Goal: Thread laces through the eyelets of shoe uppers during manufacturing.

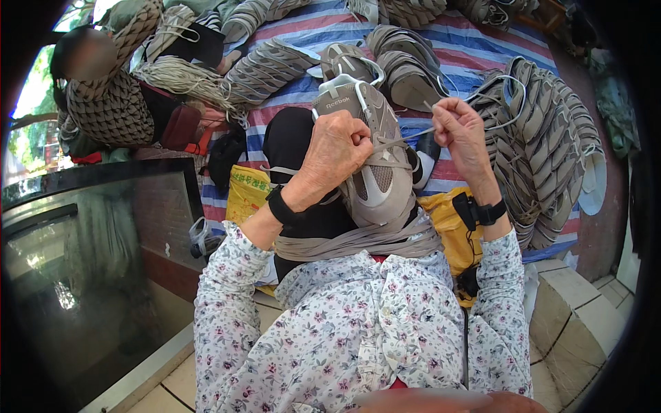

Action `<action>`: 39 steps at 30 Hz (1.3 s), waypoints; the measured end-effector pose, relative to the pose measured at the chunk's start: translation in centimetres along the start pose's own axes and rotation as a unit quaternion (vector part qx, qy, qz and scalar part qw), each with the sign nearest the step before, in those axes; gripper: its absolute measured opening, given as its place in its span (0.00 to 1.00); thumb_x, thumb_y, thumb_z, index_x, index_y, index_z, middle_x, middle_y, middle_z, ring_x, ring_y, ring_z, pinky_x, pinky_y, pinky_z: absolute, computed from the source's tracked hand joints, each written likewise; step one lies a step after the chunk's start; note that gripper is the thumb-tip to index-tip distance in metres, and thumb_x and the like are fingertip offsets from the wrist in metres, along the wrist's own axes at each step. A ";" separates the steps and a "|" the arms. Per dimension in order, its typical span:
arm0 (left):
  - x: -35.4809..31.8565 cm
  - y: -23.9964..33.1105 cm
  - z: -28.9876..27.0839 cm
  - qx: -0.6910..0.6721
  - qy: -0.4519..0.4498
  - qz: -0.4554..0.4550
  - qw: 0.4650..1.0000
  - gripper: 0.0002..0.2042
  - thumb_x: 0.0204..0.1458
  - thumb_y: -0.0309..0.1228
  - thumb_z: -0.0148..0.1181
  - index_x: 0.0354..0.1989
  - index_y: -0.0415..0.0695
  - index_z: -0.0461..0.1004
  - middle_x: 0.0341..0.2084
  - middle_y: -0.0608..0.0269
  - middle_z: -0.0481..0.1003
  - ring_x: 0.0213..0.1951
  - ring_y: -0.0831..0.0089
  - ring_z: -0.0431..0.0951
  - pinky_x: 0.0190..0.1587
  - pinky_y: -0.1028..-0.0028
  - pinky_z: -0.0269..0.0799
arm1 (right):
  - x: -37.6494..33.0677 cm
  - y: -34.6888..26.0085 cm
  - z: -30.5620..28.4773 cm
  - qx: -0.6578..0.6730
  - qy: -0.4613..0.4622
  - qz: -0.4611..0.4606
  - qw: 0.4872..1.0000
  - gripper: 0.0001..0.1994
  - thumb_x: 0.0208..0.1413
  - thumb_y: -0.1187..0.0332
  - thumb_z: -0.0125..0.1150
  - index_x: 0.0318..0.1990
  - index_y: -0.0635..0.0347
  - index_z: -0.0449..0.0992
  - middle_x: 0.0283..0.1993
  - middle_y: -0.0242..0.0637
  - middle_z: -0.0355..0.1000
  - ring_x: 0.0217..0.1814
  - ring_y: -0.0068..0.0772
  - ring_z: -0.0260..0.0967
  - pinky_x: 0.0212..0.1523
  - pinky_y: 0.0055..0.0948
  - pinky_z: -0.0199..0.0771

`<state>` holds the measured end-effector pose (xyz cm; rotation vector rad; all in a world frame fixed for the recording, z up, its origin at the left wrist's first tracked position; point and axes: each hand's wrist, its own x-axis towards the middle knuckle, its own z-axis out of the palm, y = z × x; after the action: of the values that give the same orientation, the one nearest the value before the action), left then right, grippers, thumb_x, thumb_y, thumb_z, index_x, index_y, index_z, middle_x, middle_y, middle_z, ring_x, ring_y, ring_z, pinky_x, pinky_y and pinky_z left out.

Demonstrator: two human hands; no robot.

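Observation:
A grey-beige sneaker [394, 180] rests on my lap, its toe pointing toward me. My left hand [337, 153] is closed at the left side of its lace opening, pinching a flat beige shoelace [396, 144] that crosses the shoe. To the right and a little above the shoe, my right hand [460, 131] pinches a lace near its tip; the lace runs across to the shoe. A loose lace loop arcs out beyond my right hand. Across my lap lies a thick bundle of beige laces [344, 249].
Stacked shoe uppers [540, 148] lie to the right, with another stack [272, 69] at the far left. A striped sheet [475, 43] covers the ground. A glass-panelled frame [103, 268] stands at left. Another person [103, 113] sits at the far left beside a lace bundle [182, 77].

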<state>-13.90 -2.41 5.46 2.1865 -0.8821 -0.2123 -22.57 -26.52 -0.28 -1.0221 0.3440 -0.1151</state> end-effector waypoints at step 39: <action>-19.4 -19.3 -18.1 0.038 0.257 -0.294 0.920 0.06 0.53 0.25 0.64 0.36 0.37 0.80 0.22 0.68 0.76 0.21 0.84 0.73 0.24 0.83 0.70 | -3.3 -2.9 11.5 -0.495 -0.212 0.021 0.842 0.07 0.56 0.77 0.60 0.39 0.66 0.68 0.29 0.37 0.68 0.29 0.28 0.65 0.31 0.29 0.66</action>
<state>-10.97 30.12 2.24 2.3599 0.0720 0.1150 -21.62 -17.87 8.40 -2.0222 -0.0158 0.3751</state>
